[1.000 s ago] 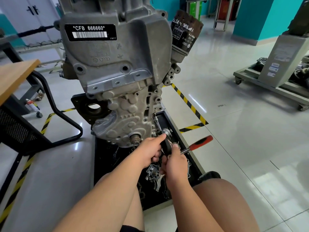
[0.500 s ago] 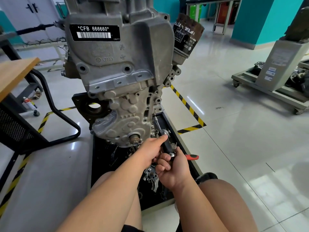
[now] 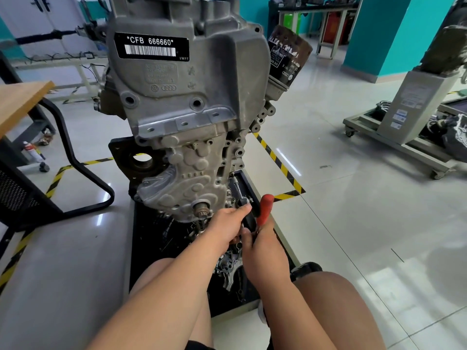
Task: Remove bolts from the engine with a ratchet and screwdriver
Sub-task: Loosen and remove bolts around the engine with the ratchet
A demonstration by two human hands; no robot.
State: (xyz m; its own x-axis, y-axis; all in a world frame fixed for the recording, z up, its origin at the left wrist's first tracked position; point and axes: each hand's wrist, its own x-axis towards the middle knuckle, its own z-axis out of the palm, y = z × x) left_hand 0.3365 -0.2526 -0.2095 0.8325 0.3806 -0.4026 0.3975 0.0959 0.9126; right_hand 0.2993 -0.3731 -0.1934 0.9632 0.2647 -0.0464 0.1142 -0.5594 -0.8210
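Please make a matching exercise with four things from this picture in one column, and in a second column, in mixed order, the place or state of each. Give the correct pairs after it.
Things:
1. oil filter
2. barcode label
3. ratchet
4. wooden table

Places or states:
A. at the left edge of the view
B. its red handle held in the right hand, at the lower right side of the engine
C. sticks out from the upper right side of the engine
D. stuck on the upper front of the engine, reads CFB 666660

Pairs: 1-C, 2-D, 3-B, 4-A
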